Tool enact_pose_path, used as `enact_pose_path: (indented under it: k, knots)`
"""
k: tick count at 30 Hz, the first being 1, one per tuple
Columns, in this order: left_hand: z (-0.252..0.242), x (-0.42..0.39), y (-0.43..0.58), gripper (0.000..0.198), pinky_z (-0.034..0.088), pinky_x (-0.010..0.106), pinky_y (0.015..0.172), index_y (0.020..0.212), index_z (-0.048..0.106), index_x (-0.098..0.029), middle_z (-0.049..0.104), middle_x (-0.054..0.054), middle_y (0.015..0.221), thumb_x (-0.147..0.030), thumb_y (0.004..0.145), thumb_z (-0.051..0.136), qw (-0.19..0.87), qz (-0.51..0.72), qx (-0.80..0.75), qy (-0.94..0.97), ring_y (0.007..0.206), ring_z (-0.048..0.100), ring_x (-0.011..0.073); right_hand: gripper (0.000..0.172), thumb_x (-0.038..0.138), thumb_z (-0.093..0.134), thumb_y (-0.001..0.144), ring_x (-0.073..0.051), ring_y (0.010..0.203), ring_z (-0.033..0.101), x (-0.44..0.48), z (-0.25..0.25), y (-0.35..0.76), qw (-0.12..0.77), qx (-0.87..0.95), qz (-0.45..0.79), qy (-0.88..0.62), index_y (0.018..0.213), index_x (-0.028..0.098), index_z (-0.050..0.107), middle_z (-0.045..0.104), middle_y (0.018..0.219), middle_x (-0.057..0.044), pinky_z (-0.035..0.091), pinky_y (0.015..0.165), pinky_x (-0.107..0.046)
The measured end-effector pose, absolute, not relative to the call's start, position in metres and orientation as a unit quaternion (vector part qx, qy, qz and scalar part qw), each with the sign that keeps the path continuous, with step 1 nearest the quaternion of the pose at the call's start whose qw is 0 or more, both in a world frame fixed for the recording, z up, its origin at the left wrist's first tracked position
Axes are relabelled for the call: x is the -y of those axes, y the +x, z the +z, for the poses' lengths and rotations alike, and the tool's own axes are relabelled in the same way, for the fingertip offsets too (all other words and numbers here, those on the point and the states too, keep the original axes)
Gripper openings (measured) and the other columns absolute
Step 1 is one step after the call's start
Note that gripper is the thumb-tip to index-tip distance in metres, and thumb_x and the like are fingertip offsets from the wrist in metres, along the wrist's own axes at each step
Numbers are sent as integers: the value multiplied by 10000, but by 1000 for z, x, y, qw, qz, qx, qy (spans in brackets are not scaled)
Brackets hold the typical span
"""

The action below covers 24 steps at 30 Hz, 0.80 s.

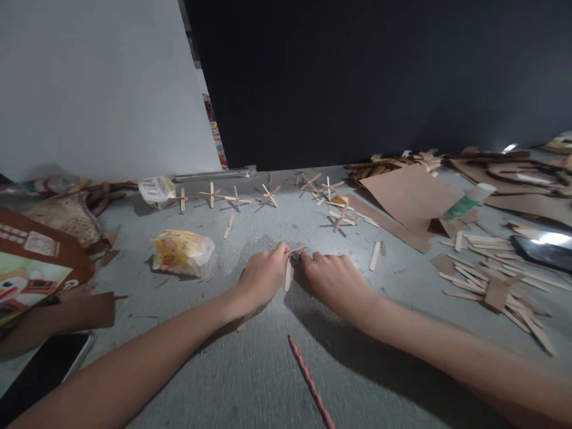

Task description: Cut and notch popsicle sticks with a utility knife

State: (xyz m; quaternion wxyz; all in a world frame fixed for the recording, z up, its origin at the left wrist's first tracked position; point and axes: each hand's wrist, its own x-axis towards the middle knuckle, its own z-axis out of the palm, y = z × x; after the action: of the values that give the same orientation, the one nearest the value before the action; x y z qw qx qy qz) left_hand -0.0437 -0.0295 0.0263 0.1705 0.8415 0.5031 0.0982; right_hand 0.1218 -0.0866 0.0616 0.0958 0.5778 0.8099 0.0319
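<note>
Both of my hands meet over the middle of the grey table. Between thumb and fingers, my left hand (264, 275) pinches one end of a popsicle stick (297, 249). At the stick's other end, my right hand (334, 279) has its fingers curled, with the fingertips pressed together on it. A second popsicle stick (288, 277) points toward me just under the hands; I cannot tell whether it is joined to the first. Nearer to me lies a twisted pink stick, perhaps a pencil (309, 379).
Several crossed-stick shapes (270, 195) line the back. Left are a plastic bag of yellow pieces (182, 253) and a phone (49, 372). Right are loose sticks (487, 280), brown cardboard (404, 199), a green-and-white glue tube (469, 201) and another phone (543, 250). Dark panel (379, 77) behind.
</note>
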Motion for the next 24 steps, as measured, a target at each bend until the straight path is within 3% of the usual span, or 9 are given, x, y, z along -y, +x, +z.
enact_pose_path:
  k: [9, 15, 21, 24]
  knots:
    - [23, 27, -45, 315, 427, 330, 736, 1114, 639, -204, 764, 79, 918, -311, 1122, 343, 178, 113, -510, 834, 795, 685, 231, 394, -12, 420, 1000, -254, 908, 779, 90, 61, 119, 95, -810, 49, 577, 1297, 101, 653, 759, 1026, -180, 493, 645, -272]
    - [20, 25, -46, 288, 460, 325, 771, 1105, 661, -210, 771, 65, 905, -312, 1105, 391, 200, 137, -514, 823, 806, 694, 226, 465, 287, 313, 1150, -273, 878, 777, 87, 54, 119, 65, -800, 52, 594, 1495, 77, 544, 753, 1030, -201, 481, 618, -291]
    - [21, 24, -46, 349, 502, 338, 836, 1283, 680, -210, 811, 92, 1062, -295, 1096, 398, 242, 169, -503, 812, 926, 740, 242, 445, 276, 284, 1146, -260, 833, 765, 86, 51, 120, 47, -790, 54, 609, 1402, 130, 617, 748, 1004, -170, 400, 583, -286]
    - [21, 23, -47, 364, 514, 333, 830, 1284, 691, -209, 813, 84, 1059, -294, 1090, 396, 263, 193, -495, 805, 933, 742, 238, 430, 307, 291, 1147, -246, 781, 753, 85, 51, 120, 27, -784, 27, 619, 1357, 151, 632, 751, 998, -146, 336, 563, -293]
